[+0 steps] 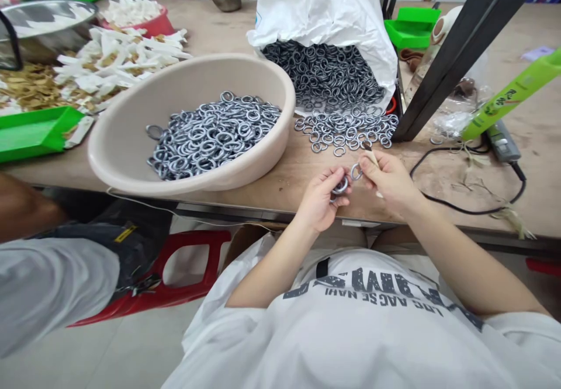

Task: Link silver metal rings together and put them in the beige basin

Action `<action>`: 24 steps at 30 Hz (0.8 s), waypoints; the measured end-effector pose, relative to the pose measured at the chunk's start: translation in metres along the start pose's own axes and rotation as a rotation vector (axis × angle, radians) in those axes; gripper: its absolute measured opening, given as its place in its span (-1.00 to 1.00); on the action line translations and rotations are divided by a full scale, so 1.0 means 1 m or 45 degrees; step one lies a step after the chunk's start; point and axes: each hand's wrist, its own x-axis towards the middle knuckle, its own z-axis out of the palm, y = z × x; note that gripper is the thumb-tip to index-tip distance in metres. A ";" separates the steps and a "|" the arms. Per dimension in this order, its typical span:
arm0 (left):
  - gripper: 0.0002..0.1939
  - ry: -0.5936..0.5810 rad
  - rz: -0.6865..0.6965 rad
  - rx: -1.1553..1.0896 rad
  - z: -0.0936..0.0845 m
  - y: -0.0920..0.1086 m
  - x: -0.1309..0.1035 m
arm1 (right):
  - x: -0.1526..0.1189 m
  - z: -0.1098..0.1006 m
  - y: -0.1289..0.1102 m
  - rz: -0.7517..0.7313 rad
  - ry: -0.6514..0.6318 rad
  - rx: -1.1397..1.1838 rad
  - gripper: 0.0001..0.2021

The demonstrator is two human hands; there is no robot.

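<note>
My left hand (323,197) is closed around some grey rings (340,187), near the table's front edge. Beside it, my right hand (390,180) grips a thin pale stick (372,157) with a dark tip; its exact kind is unclear. A single grey ring (356,172) sits upright between the two hands, at my right fingertips. Just beyond them, loose grey rings (346,132) spill from the mouth of a white sack (315,12). To the left stands a beige basin (131,120) holding a heap of similar rings (214,138).
A dark metal post (456,50) rises at the right, near a black cable (464,209) and a bright green packet (512,94). White pieces (118,56) and a green tray (39,132) lie at the left. Another person's arm (26,208) reaches in beside a red stool (193,243).
</note>
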 end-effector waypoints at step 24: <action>-0.51 -0.208 0.014 0.162 0.020 -0.012 -0.026 | -0.040 0.008 -0.004 -0.175 0.134 -0.150 -0.72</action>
